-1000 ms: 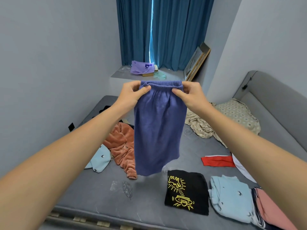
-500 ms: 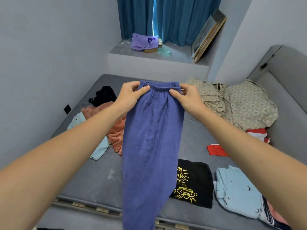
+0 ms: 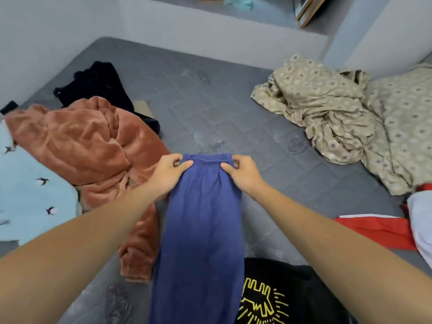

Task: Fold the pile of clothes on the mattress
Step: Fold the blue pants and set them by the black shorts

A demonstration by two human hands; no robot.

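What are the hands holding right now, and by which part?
Both hands, left hand and right hand, pinch the blue trousers at the elastic waistband, one at each corner.

Mattress: a grey quilted mattress (image 3: 224,108) with faint leaf-like prints stitched into its cover fills most of the view.
Left wall: a plain pale grey wall (image 3: 35,38) runs along the mattress's left edge.
Socket: a small black wall plate (image 3: 9,106) sits low on that wall, just above the mattress's left edge.
Ledge: a raised pale grey ledge (image 3: 210,26) spans the mattress's far end.
Frame: a wooden-edged picture frame (image 3: 308,8) leans on the ledge, toward the mattress's far right corner.
Right wall: a pale grey wall (image 3: 374,31) rises beyond the mattress's right far corner.
Light: soft and even over the mattress, with no hard shadows.
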